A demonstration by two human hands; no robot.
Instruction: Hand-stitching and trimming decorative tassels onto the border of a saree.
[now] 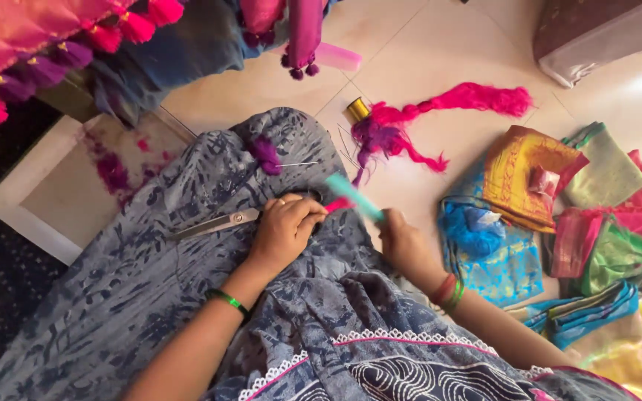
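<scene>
My left hand (284,229) rests on my lap, its fingers pinched on a small pink tassel of thread (338,204). My right hand (403,241) holds a teal comb (354,197), blurred, its end at the tassel. Both hands lie over the blue-grey patterned cloth (150,252) that covers my knees. A pair of scissors (209,225) lies on that cloth just left of my left hand. A purple tuft of thread (266,154) with a needle through it sits further up on the cloth.
Loose pink and purple threads (440,119) and a gold thread spool (357,110) lie on the tiled floor ahead. Folded coloured fabrics (559,215) are piled at the right. A pink cloth with tassels (53,37) hangs at top left. A white-framed board (53,193) lies at left.
</scene>
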